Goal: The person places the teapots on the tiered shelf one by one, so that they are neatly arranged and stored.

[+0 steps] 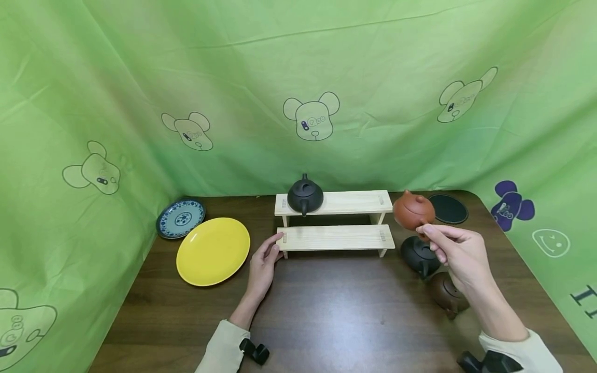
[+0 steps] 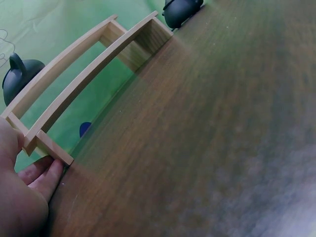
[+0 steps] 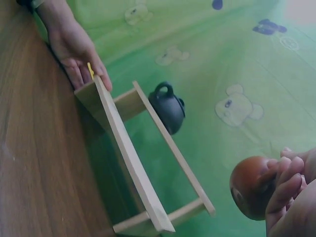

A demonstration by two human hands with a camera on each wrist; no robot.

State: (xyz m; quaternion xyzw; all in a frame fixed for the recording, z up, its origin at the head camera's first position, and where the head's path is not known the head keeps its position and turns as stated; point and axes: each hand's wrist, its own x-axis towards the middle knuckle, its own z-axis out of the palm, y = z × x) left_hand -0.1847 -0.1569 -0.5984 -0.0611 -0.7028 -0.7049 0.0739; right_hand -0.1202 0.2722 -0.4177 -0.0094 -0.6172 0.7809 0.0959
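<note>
Held up at the right end of the two-tier wooden shelf (image 1: pixel 336 238) is a reddish-brown clay teapot (image 1: pixel 413 210). My right hand (image 1: pixel 459 254) pinches it by its handle, clear of the table; in the right wrist view, fingers hide part of the teapot (image 3: pixel 249 187). My left hand (image 1: pixel 263 265) grips the shelf's lower left end, thumb at the board and fingers against the leg, as the left wrist view shows. On the upper tier, toward the left, a black teapot (image 1: pixel 305 197) sits upright. The lower tier's board carries nothing.
Right of the shelf, another black teapot (image 1: pixel 415 254) and a dark brown teapot (image 1: pixel 445 292) stand on the table. Behind them lies a dark round plate (image 1: pixel 450 210). At left are a yellow plate (image 1: pixel 213 252) and a blue patterned plate (image 1: pixel 181 217). Green cloth (image 1: pixel 242 155) surrounds the table.
</note>
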